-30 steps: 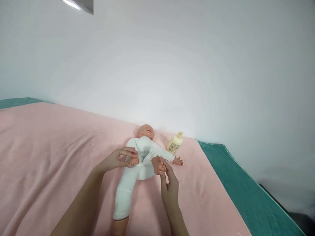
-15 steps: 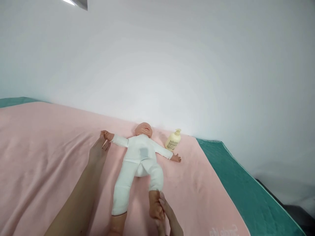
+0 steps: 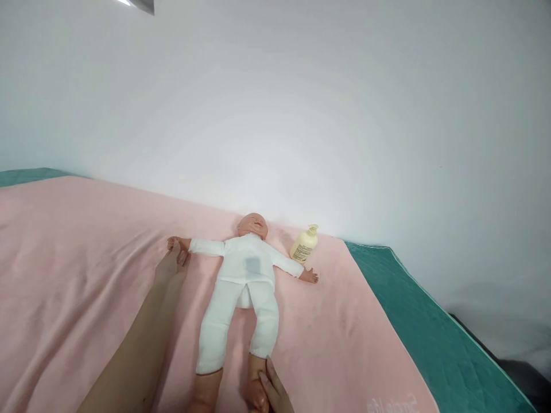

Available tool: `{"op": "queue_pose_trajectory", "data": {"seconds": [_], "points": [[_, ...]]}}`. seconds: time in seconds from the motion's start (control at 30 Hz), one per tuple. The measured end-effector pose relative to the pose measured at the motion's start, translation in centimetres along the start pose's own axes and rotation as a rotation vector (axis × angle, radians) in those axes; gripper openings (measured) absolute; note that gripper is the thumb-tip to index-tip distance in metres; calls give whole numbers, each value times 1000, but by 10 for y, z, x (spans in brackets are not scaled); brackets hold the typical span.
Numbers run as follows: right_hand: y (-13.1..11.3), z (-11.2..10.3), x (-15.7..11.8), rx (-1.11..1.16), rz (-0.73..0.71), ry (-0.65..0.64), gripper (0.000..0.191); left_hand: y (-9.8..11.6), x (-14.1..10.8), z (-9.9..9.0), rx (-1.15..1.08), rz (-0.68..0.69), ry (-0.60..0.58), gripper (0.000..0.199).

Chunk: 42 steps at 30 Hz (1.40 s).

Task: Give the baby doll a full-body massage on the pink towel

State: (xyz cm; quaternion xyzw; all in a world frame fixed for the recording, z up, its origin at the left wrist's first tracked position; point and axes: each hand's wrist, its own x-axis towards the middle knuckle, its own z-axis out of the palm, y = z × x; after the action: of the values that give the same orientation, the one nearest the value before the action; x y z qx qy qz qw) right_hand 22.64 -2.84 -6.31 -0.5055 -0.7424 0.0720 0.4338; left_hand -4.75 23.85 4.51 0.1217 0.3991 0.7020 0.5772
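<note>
white-clad doll [image 3: 247, 261], left hand [image 3: 169, 267] grasping its arm [image 3: 206, 247]

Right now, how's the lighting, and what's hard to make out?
In the head view, the wall is palest mid-picture, dimming toward the corners; a light is cropped at the top edge; print on the bottle is unreadable; the right hand is cut off below.

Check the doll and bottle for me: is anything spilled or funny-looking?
One thing: the doll has a grey patch on its front. It looks odd because the cloth around it is white. I can't tell if it's a stain or part of the doll. No spill shows around the bottle.
</note>
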Motion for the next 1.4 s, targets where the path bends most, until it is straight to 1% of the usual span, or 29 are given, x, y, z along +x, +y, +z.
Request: {"op": "queue_pose_trajectory", "data": {"seconds": [0.07,0.1,0.17,0.23,0.3,0.4,0.47,0.57,0.63,0.73,0.83,0.9,1.0,1.07,1.13,1.2,1.3,1.37,1.4], "points": [[-7,-5,8,10,17,35,51,4,-4,3,-17,-10,-3,10],[-12,-8,13,8,53,57,50,6,-7,6,-26,17,-8,8],[-22,-17,24,-1,135,97,47,10,-12,12,-25,121,-37,10],[-32,-26,36,-11,197,118,46,13,-19,18,31,229,-106,15],[-42,-34,51,-1,225,131,46,15,-27,23,169,296,-212,24],[-51,-42,81,76,281,190,44,17,-41,27,416,347,-418,38],[-53,-44,103,110,284,213,43,18,-49,28,567,358,-580,41],[-53,-44,132,110,294,227,42,17,-54,28,770,389,-783,40],[-52,-43,146,103,330,238,44,16,-55,28,850,409,-892,37],[-52,-41,156,97,357,234,46,14,-54,28,900,414,-1027,32],[-53,-39,159,94,346,216,45,10,-54,28,917,424,-1100,32],[-53,-39,160,80,350,212,45,9,-54,29,925,443,-1117,33],[-54,-40,156,70,354,223,44,10,-55,30,903,481,-1105,32],[-55,-42,151,74,355,229,44,11,-55,30,873,482,-1078,29],[-57,-45,141,80,360,223,43,13,-55,31,866,451,-1029,30],[-59,-49,129,95,350,208,41,15,-55,31,865,415,-958,35],[-63,-54,105,110,284,206,40,16,-55,31,800,402,-823,43],[-65,-56,90,73,219,210,39,17,-55,32,726,413,-690,41],[-65,-57,83,41,180,208,39,17,-53,32,696,420,-598,40]]}}
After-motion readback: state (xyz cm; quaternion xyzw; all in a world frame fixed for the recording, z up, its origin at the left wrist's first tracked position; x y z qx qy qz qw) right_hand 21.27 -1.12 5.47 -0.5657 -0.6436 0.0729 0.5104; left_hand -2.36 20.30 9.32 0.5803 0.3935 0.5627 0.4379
